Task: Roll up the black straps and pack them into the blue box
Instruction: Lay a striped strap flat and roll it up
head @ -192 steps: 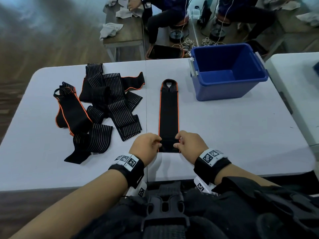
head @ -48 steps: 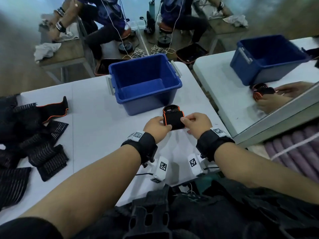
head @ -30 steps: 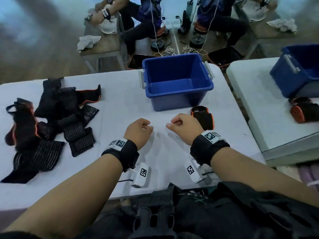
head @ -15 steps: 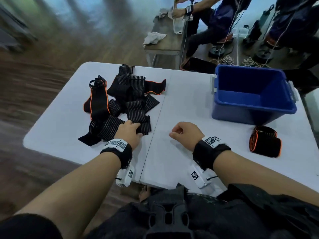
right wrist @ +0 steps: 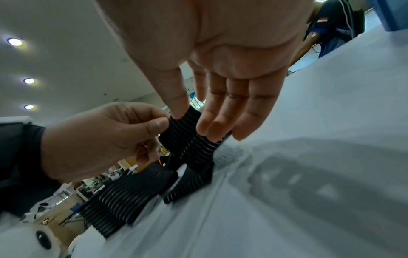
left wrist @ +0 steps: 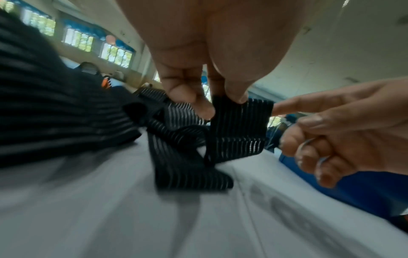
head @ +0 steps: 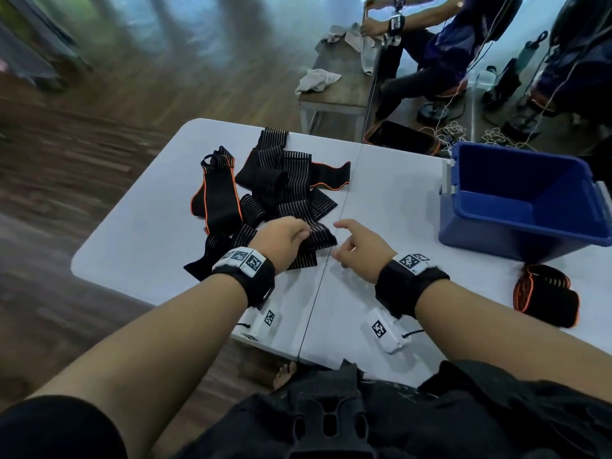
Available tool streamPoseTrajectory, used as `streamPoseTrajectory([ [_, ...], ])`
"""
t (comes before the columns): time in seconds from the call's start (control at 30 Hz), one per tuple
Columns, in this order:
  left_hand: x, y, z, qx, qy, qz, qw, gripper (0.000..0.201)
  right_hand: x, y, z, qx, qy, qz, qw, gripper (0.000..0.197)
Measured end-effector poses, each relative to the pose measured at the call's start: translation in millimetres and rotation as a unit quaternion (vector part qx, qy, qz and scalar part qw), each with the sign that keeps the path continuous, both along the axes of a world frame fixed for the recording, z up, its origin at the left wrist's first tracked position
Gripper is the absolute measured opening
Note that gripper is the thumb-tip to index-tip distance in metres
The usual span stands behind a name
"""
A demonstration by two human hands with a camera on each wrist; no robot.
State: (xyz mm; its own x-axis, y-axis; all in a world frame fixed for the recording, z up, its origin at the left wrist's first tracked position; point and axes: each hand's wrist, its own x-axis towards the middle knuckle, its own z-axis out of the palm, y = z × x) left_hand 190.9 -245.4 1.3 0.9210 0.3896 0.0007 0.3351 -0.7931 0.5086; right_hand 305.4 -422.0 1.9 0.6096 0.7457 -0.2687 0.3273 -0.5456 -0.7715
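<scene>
1 white folding table (head: 139, 233). 1 blue box (head: 516, 207), far right. 1 rolled strap (head: 546, 296), orange-edged, near right, outside the box. 1 heap of unrolled black straps (head: 271, 190), centre-left; count unclear. Left hand (head: 281, 240) pinches 1 striped strap (left wrist: 236, 129) at its end, lifted off the heap's near edge. Right hand (head: 361, 250), fingers relaxed, touches that strap.

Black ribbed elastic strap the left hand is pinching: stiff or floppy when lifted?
Likely floppy: the black ribbed elastic strap hangs limp from the left hand and folds on the white table. Probably light, since a thumb-and-finger pinch raises its end. It may snag, because it overlaps the pile of black straps.
</scene>
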Motion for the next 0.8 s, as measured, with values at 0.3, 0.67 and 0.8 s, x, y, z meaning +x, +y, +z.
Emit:
streamPoseTrajectory([
  [0.3, 14.2, 19.7, 49.7, -0.055, -0.118, -0.009, 0.991, 0.016, 33.3, 39.1, 36.5, 0.071, -0.049, -0.064, 0.994, 0.01],
  [0.67, -9.5, 71.7, 4.5, 0.092, 0.224, 0.073, 0.967, 0.019, 77.3, 28.2, 47.7, 0.073, -0.136, -0.153, 0.976, 0.012],
  [0.8, -8.4, 77.2, -11.1, 0.053, 0.25, 0.082, 0.963, 0.034, 82.5, 25.6, 50.4, 0.068, -0.139, -0.168, 0.974, 0.021],
])
